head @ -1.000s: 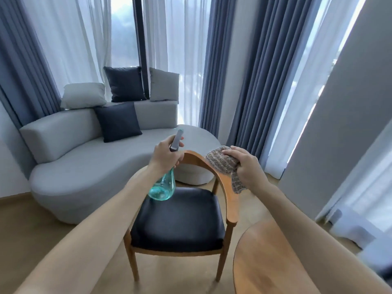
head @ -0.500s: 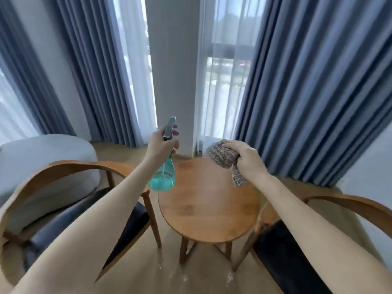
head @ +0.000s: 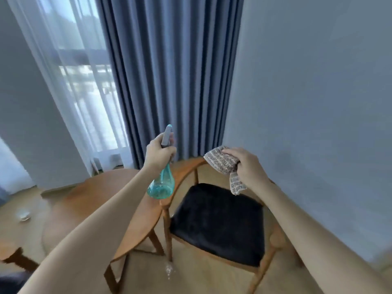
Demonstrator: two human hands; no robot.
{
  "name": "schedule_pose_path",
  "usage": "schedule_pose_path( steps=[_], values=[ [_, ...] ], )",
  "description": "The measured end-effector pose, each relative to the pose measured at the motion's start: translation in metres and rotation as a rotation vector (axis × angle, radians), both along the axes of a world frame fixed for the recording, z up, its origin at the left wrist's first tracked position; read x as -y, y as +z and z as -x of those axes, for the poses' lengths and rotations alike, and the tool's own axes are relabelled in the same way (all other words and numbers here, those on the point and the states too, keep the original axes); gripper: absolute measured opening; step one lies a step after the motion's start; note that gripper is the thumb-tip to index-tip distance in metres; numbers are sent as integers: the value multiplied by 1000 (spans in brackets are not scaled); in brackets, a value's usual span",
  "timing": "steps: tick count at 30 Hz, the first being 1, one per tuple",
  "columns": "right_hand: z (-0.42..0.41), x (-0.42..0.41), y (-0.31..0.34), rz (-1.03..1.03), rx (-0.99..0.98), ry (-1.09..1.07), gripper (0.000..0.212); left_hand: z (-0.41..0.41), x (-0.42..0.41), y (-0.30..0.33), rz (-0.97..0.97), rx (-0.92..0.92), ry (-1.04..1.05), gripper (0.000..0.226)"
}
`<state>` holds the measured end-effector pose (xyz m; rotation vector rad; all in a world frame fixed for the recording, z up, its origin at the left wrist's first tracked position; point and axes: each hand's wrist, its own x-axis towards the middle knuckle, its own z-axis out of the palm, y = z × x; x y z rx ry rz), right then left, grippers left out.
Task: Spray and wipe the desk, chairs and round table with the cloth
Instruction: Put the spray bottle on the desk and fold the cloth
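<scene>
Above chair [head: 216, 221] | hands: left [head: 160, 154] grips bottle [head: 162, 184], right [head: 247, 166] clutches cloth [head: 222, 161] | table [head: 89, 200] beside (curtain [head: 169, 77] behind)

Round table [head: 89, 200] left of chair [head: 216, 221].

This looks like a sitting corner of a hotel room or a tidy apartment. Full-height blue-grey curtains [head: 176, 77] hang beside a white sheer curtain [head: 70, 77] over a tall bright window. The walls [head: 318, 92] are plain pale grey and the floor [head: 201, 276] is light wood. A small round wooden counter [head: 95, 200] stands just beside a wooden armchair [head: 273, 240] with a curved back rail and a dark padded seat. Everything is soft, matched furnishing, with no work gear around.
</scene>
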<state>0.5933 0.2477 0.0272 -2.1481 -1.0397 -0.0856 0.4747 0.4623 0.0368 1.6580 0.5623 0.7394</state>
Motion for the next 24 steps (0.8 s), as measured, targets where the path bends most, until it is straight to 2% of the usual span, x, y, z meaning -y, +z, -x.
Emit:
schedule_pose_path(
  steps=[8,14,18,24],
  values=[
    [-89,247,-5,32,-80,-384,59,-175,204,-7,-5,-15,-321,41],
    [-104,418,-16,35,-100,-674,64,-267,372,-21,32,-44,-632,41],
    [-102,496,-30,22,-136,-847,63,-303,462,-33,37,-74,-803,42],
    [-103,567,-48,59,-202,-1037,62,-353,566,-48,7,-68,-1026,42]
  ],
)
